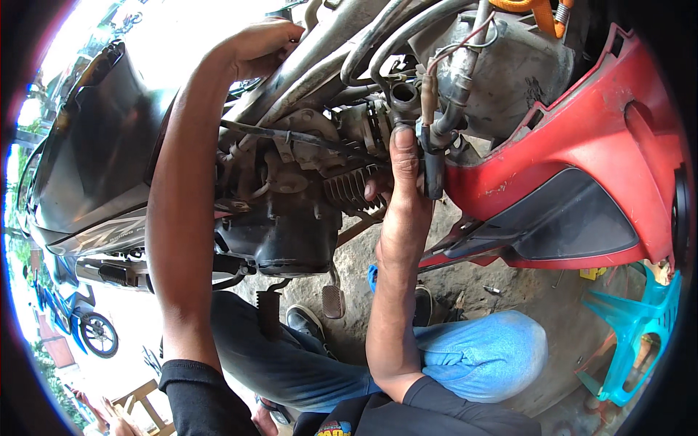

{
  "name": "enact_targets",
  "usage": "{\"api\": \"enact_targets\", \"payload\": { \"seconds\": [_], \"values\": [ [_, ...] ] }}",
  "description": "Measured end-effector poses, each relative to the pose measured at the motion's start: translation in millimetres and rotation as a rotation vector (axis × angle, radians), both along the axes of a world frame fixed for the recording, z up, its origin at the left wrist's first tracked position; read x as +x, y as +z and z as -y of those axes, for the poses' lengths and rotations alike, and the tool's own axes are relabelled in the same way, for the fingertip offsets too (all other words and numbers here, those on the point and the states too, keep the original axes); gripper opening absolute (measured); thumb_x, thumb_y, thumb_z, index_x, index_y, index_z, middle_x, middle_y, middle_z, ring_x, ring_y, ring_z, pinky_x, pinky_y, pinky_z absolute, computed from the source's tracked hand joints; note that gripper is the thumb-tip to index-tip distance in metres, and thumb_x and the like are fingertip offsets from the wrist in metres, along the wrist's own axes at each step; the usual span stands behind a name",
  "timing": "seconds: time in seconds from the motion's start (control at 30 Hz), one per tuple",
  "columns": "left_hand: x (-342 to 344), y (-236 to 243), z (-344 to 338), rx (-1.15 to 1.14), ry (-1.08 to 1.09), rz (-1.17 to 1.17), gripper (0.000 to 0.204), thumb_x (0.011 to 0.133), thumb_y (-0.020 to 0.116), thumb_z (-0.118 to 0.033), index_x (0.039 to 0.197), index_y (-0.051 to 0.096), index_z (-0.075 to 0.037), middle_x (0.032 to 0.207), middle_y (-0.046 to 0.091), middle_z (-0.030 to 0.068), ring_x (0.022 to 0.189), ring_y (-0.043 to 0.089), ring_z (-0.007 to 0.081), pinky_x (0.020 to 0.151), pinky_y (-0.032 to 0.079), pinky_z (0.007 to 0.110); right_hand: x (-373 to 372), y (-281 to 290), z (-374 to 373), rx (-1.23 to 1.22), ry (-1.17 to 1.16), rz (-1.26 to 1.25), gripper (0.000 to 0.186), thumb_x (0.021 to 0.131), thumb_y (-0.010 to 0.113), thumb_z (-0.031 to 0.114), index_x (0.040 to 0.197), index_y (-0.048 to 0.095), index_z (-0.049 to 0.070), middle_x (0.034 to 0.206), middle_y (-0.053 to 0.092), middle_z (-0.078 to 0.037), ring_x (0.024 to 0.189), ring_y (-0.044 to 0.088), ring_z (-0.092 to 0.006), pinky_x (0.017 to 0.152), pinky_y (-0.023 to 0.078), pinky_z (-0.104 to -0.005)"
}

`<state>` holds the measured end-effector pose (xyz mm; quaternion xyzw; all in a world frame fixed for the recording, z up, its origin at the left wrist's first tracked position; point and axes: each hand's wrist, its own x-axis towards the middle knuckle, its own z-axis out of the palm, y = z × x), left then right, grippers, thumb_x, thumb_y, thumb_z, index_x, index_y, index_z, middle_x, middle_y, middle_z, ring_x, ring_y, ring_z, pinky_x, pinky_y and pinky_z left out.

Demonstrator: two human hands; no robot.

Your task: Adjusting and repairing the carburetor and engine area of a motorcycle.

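Note:
A motorcycle's exposed engine (283, 225) and frame tube (291, 73) fill the upper middle. My left hand (265, 47) is at the tube near the top edge, fingers curled behind it; what they grip is hidden. My right hand (392, 174) is closed at the intake fitting (403, 98), thumb pressed just below its open round mouth, other fingers partly hidden behind. Beside the thumb are a black rubber sleeve (434, 174) with a wire and a bent metal pipe (458, 98). Cooling fins (342, 189) lie just left of the hand.
Black bodywork (94, 174) is at left, red fairing (560, 145) at right. Pedals (333, 299) hang over rough concrete near my legs (472, 349). A turquoise plastic stool (625, 327) stands lower right. A blue motorbike (80, 320) is farther left; someone's limb (102, 410) shows bottom left.

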<state>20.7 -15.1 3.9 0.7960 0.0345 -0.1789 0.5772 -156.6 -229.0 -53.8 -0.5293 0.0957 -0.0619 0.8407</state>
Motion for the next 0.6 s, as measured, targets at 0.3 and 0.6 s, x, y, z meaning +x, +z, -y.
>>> {"api": "enact_targets", "payload": {
  "seconds": [0.3,0.6],
  "values": [
    [15.9,-11.0,-1.5,0.155,0.012,0.024,0.016,0.088,0.052,-0.025,0.089,0.056,-0.010,0.073,0.056,-0.0029,0.062,0.049,0.0053,0.060,0.042,0.026,-0.6,12.1,-5.3,-0.051,-0.081,-0.032,0.046,0.093,0.061,0.045,0.125,0.057,0.012,0.094,0.062,0.001,0.068,0.053,-0.0050,0.048,0.038,-0.0208],
    [29.4,-29.9,4.7,0.119,0.035,-0.004,0.028,0.089,0.056,-0.030,0.103,0.058,-0.006,0.084,0.064,0.0070,0.065,0.059,0.0119,0.058,0.049,0.030,7.6,-19.2,-7.0,0.194,-0.025,0.049,0.036,0.093,0.056,0.037,0.108,0.063,0.004,0.090,0.068,-0.006,0.061,0.057,-0.0126,0.054,0.044,-0.0261]
  ]
}}
